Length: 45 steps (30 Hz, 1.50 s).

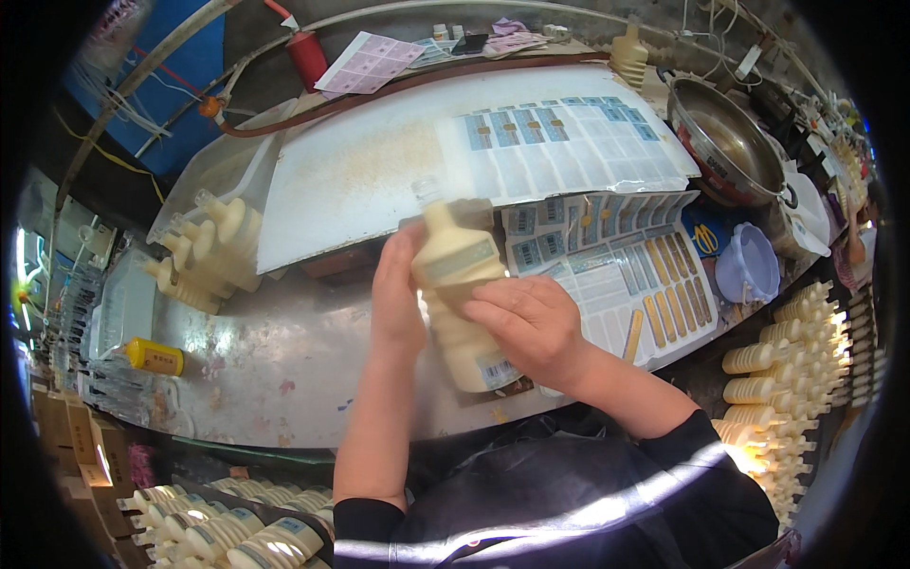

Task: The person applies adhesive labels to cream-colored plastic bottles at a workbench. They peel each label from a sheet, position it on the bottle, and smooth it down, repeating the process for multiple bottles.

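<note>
One cream bottle (459, 248): probably light, smooth, slightly yielding; best held around the body.
Left hand (396, 280): wrapped along its left side.
Right hand (536, 322): at its front, gripping or merely pressing, cannot tell.
Bottle's place: between both hands, over the desk (275, 384), neck pointing away.

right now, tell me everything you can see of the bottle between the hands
The bottle is cream-coloured, apparently plastic, with a narrow neck, sloping shoulders and ribbed lower body. A greyish label crosses its upper part; a barcode label sits near its base. Its neck points away from the person, above the metal table. The left hand touches its left side, the right hand its right. The mouth is blurred.
</note>
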Available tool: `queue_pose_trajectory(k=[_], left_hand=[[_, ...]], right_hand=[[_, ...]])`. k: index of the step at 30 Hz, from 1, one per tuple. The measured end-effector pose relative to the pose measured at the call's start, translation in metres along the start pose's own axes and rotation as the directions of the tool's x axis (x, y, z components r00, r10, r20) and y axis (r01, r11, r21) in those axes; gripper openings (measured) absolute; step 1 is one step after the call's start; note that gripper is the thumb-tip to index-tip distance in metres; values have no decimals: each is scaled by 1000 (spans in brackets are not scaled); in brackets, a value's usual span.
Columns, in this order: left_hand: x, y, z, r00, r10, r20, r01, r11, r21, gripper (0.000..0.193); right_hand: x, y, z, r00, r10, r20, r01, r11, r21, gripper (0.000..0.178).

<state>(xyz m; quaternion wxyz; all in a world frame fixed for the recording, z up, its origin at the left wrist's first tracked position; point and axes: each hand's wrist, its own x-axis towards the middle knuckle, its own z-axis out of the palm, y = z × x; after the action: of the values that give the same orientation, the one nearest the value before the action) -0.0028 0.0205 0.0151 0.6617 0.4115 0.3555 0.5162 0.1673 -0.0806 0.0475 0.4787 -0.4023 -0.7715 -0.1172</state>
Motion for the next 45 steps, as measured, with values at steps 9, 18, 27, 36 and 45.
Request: queue_pose_trajectory(k=[9,18,27,36,45], left_hand=[[-37,61,23,986,-84,145,45,965,257,33],[-77,72,33,896,182,406,-404,714,571,29],[-162,87,37,563,469,681,-817,192,543,37],[-225,93,-9,458,649,608,-789,-18,614,38],[-217,101,-72,541,642,543,-350,-415,840,36]], right_hand=[[-18,1,-13,681,733,14,-663,608,437,29],[-27,8,-5,568,814,119,-696,398,598,31],[-35,29,-34,557,827,74,-646,376,664,30],[-47,41,-28,536,836,114,-701,367,611,32],[-91,98,-39,381,841,384,-676,-29,737,24]])
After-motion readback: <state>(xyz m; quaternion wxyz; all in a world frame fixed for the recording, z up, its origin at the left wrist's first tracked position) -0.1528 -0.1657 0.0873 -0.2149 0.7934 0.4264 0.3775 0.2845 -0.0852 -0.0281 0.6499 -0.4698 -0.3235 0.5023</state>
